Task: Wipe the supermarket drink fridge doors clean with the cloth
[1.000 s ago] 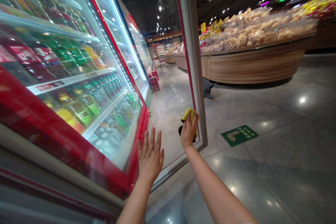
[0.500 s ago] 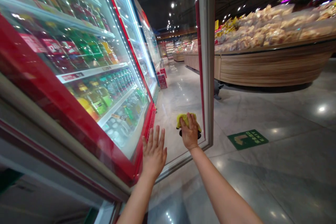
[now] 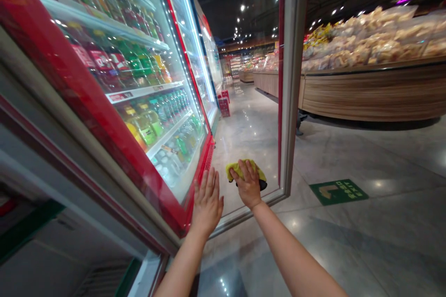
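A glass door with a grey metal frame (image 3: pixel 293 102) stands open in front of me. Low on its pane, my right hand (image 3: pixel 248 184) presses a yellow cleaning cloth (image 3: pixel 259 175) to the glass, its fingers bent over the top. A dark part of the cloth shows under the palm. To its left, my left hand (image 3: pixel 208 199) lies flat with fingers stretched out, seemingly against the same pane; it holds nothing.
On the left, a red-framed drinks cooler (image 3: pixel 167 195) shows shelves of bottles through the pane. A wood-sided display stand (image 3: pixel 372 93) piled with bagged goods is at right. A green exit sign (image 3: pixel 338 191) lies on the tiled floor, and red boxes (image 3: pixel 224 106) stand farther along the aisle.
My right hand has slid the cloth leftward across the pane, closer to my left hand. The left hand's fingers have drawn nearer together. The whole view has turned slightly left.
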The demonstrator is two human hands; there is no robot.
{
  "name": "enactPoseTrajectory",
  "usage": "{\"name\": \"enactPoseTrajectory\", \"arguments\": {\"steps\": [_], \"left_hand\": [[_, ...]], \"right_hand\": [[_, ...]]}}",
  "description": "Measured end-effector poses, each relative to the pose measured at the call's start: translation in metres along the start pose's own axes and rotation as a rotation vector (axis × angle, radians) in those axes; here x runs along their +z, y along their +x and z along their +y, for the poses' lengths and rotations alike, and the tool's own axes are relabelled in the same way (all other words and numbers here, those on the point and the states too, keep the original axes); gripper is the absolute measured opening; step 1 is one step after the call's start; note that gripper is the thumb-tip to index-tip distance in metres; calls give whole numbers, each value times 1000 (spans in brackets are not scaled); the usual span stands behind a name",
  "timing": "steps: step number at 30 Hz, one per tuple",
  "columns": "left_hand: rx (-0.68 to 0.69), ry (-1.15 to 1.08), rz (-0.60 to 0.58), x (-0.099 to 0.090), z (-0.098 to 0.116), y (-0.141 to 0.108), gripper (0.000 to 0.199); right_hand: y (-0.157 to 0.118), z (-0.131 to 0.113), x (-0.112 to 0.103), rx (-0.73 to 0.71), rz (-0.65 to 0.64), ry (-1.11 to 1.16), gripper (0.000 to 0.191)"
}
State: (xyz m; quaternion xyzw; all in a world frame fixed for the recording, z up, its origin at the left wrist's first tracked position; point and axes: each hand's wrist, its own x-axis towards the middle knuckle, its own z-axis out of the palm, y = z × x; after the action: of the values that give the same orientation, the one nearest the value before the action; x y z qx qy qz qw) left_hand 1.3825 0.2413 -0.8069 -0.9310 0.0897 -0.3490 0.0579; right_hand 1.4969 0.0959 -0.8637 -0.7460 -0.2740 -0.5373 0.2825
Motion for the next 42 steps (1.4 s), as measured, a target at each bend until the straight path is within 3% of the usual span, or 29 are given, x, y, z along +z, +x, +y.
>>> {"name": "enactPoseTrajectory", "arguments": {"steps": [3, 9, 11, 13, 15, 18, 20, 24, 28, 31, 35, 37, 39, 42], "left_hand": [[-9, -4, 31, -1, -2, -4, 89], [-11, 28, 30, 0, -8, -11, 90], [-24, 41, 14, 2, -8, -12, 92], [-31, 49, 6, 4, -8, -12, 93], [-24, 47, 14, 4, -7, -12, 92], [-56, 45, 45, 3, -6, -17, 90], [-102, 60, 65, 5, -6, -22, 89], [-122, 91, 78, 13, -10, -33, 90], [-127, 119, 73, 22, -12, -36, 87], [-125, 160, 89, 26, -10, -36, 87], [-124, 261, 110, 35, -9, -40, 88], [-125, 320, 106, 40, -9, -42, 89], [-120, 365, 100, 45, -9, -43, 89], [-131, 380, 83, 48, -8, -41, 91]], "right_hand": [[1, -1, -1, -6, -5, -3, 54], [80, -18, -8, 129, -48, 42, 62], [92, -26, -7, 199, -20, 34, 61], [86, -31, -5, 193, -24, 25, 60], [68, -30, -6, 91, -73, 29, 60], [31, -10, -15, -104, -154, 36, 60], [14, 8, -22, -139, -166, 18, 58], [19, 18, -20, 1, -101, -19, 62], [44, -18, -5, 132, -35, -13, 63], [51, -32, -11, -14, -115, 61, 62], [59, 8, -33, -368, -223, 81, 57], [69, 31, -34, -370, -105, 75, 58], [79, 36, -28, -204, 91, 153, 66], [84, 6, -12, -52, 225, 323, 73]]}}
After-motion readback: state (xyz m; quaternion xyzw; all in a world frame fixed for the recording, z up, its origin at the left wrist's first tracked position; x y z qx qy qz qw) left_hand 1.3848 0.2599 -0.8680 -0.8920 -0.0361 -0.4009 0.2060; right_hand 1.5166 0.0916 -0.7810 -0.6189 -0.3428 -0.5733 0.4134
